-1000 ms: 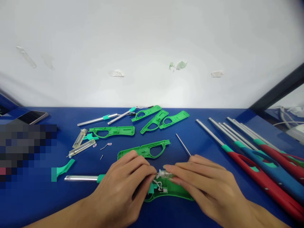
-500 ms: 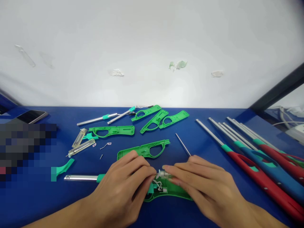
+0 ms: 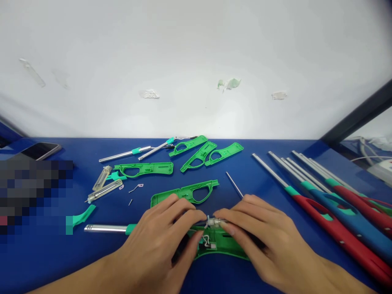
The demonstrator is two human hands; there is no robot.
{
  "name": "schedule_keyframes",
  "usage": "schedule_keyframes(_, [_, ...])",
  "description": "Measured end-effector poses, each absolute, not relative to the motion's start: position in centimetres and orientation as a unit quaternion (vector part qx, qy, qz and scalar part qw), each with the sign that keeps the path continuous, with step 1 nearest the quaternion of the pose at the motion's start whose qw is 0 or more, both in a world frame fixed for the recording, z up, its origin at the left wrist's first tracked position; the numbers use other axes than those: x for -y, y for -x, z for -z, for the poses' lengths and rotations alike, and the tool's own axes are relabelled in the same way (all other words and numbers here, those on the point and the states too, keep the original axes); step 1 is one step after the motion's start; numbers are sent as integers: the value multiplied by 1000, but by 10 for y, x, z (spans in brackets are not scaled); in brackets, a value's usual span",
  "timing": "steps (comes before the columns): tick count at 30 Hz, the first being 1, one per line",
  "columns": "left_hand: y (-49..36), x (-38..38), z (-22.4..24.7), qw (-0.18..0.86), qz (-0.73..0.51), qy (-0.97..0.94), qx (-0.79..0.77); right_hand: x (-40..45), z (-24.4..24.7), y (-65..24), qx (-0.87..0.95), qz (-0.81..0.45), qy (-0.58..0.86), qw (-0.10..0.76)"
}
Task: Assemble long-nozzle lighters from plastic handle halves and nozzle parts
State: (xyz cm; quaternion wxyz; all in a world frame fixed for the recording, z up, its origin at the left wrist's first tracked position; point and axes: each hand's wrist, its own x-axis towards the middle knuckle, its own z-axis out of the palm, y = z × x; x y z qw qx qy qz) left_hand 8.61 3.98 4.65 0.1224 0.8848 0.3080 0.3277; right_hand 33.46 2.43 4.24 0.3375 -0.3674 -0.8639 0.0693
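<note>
My left hand (image 3: 163,232) is curled over a green lighter handle half (image 3: 226,243) lying on the table. Its index fingertip and thumb stand a little apart beside thin white wires (image 3: 206,241). A silver lighter tube (image 3: 105,228) with a green collar sticks out left of this hand. My right hand (image 3: 266,237) pinches a clear fuel tank (image 3: 215,222) by its body, just above the handle half. The tank's nozzle end points left, close to my left index fingertip; most of its body is hidden under the right fingers.
Behind my hands lies another green handle half (image 3: 183,194), with several more farther back. Clear fuel tanks (image 3: 105,191) and small metal parts are at left. A thin metal rod (image 3: 234,183) lies near my right hand. Assembled red and blue lighters (image 3: 337,232) line the right side.
My left index finger and thumb have parted from a pinch near the nozzle. The fuel tank in my right hand has shifted slightly right and away from me.
</note>
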Motion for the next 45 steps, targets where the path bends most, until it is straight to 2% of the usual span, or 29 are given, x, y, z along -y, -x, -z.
schedule_keyframes(12, [-84,-37,-43,122,-275,-899,-319,-25,-49,-339,873,-55,384,296])
schedule_keyframes(29, [-83,-40,-41,136,-285,-909,-271,-24,-54,-345,914,-34,346,210])
schedule_keyframes(45, [-83,-42,-42,148,-278,-913,-259,-19,-55,-343,929,105,301,188])
